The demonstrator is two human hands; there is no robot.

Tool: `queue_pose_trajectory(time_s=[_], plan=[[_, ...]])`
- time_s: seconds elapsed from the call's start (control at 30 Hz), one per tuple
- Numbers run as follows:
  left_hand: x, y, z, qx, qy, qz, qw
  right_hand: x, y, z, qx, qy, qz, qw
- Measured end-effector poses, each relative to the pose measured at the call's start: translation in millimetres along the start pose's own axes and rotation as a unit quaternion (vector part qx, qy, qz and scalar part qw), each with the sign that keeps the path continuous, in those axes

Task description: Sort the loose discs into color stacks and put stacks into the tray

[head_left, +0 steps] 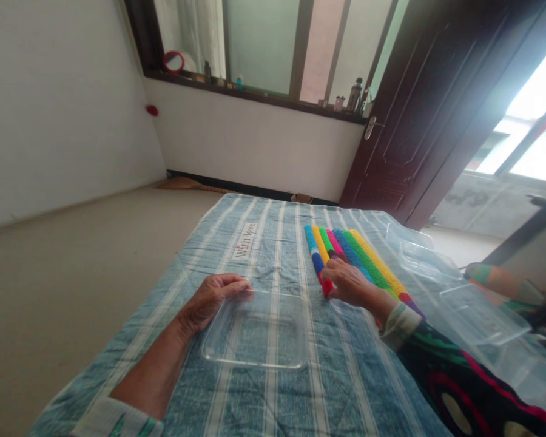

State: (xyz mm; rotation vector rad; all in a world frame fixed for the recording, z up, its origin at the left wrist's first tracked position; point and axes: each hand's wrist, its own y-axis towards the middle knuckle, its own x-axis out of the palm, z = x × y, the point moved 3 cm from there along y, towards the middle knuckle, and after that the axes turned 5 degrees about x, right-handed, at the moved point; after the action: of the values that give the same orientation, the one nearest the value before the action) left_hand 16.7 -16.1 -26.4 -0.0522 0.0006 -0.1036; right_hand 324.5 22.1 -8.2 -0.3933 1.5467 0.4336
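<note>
left hand (pixel 219 296) pinches a clear container (pixel 259 340) at its rim; right hand (pixel 349 284) touches a red roll (pixel 326 286) beside colourful rolls (pixel 368 261), its grip hard to tell.

Left grip (pixel 217 296) holds clear container (pixel 257 343), right grip (pixel 348 282) touches colourful rods (pixel 367 261).

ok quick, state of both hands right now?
Left hand: closed on the rim of the clear container.
Right hand: thumb and fingers at the red end of a colored row; grip can't be told.
</note>
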Motion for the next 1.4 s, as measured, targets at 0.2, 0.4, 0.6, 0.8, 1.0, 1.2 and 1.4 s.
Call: queue_pose_trajectory(time_s=[0.2, 0.4, 0.6, 0.8, 1.0, 1.2, 1.4], plan=[[0.3, -1.0, 1.6, 0.004, -0.001, 0.001, 1.000, 0.6, -2.7, -3.3, -0.003, 0.017, -0.023, 1.000], [-0.5, 0.0, -0.8, -0.001, -0.009, -0.002, 1.000, -1.3, -2.2, -5.8, -0.016, 0.032, -0.040, 0.999], [-0.2, 0.3, -2.0, -0.004, -0.015, -0.009, 1.000, -2.0, -1.5, -9.0, -0.024, 0.045, -0.047, 0.998], [-0.3, 0.0, -3.7, -0.002, -0.013, -0.010, 1.000, -9.1, -3.1, -8.4, -0.034, 0.073, -0.028, 0.996], [1.7, -2.3, -2.4, -0.001, -0.023, 0.000, 1.000, -44.1, -13.4, -40.5, -0.089, 0.124, 0.008, 0.988], [5.6, -6.0, -1.3, 0.021, -0.031, 0.007, 0.999, -54.9, -14.8, -121.9, -0.251, 0.149, -0.003, 0.956], [0.4, -14.6, 0.7, 0.029, -0.001, 0.055, 0.998, -28.6, 1.4, -168.7, -0.329, 0.122, -0.018, 0.936]])
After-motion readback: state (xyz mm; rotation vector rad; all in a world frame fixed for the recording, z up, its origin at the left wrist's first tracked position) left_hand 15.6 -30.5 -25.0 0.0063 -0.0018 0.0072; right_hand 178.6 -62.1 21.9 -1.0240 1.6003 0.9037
